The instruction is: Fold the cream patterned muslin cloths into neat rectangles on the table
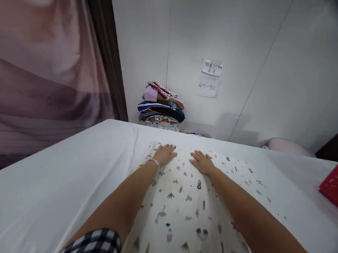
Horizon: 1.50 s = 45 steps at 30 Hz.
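Flat, both: left hand (165, 154) and right hand (201, 162) pressed palm-down, fingers spread and gripping nothing, on the patterned cloth (181, 206) over the white table (55, 181)

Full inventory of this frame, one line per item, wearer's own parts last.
printed cloth: 1, cream with small animal motifs, spread on the table under both hands
table: 1, covered in white, fills the lower frame
stack of folded clothes: 1 pile, mixed pink, navy, red and patterned, against the wall beyond the table's far edge
paper notes: 2, white with handwriting, stuck on the wall
curtain: 1, dusty pink, left
red crate: 1, at the right edge, partly cut off
pink item: 1, pale, far right behind the table, unclear what
bracelet: 1, silver, on left wrist
left hand: flat on the cloth, palm down
right hand: flat on the cloth, palm down
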{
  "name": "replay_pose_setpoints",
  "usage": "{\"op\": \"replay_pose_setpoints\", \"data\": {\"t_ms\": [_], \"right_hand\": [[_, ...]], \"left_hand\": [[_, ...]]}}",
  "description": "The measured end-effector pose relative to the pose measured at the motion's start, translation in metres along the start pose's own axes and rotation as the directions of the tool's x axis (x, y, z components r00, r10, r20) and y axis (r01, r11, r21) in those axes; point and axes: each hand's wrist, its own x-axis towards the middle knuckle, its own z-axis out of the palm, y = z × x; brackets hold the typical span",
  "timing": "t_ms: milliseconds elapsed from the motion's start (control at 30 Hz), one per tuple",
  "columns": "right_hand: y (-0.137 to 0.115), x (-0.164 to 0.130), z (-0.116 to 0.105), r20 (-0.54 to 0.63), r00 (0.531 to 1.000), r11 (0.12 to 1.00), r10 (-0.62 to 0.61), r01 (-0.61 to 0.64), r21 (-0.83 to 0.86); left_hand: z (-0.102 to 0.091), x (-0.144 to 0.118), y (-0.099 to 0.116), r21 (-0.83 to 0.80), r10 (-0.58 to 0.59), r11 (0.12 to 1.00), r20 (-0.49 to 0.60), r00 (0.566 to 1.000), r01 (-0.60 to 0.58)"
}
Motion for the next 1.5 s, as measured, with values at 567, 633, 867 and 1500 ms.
{"op": "replay_pose_setpoints", "data": {"t_ms": [567,633,867,1500], "right_hand": [[0.119,-0.083,-0.004,-0.124,0.897,0.902,0.424,-0.431,-0.029],[0.141,-0.086,-0.009,-0.138,0.855,0.862,0.499,-0.507,-0.027],[0.154,-0.09,-0.008,-0.182,0.845,0.858,0.503,-0.514,-0.014],[0.12,-0.192,0.015,-0.157,0.934,0.942,0.321,-0.333,-0.052]], "left_hand": [[-0.02,-0.035,-0.052,0.066,-0.221,0.973,0.022,0.975,0.219],[-0.022,-0.035,-0.054,0.057,-0.255,0.966,0.026,0.967,0.253],[-0.023,-0.032,-0.051,0.072,-0.241,0.968,0.007,0.97,0.24],[-0.029,-0.037,-0.042,0.222,-0.202,0.947,-0.149,0.968,0.232]]}}
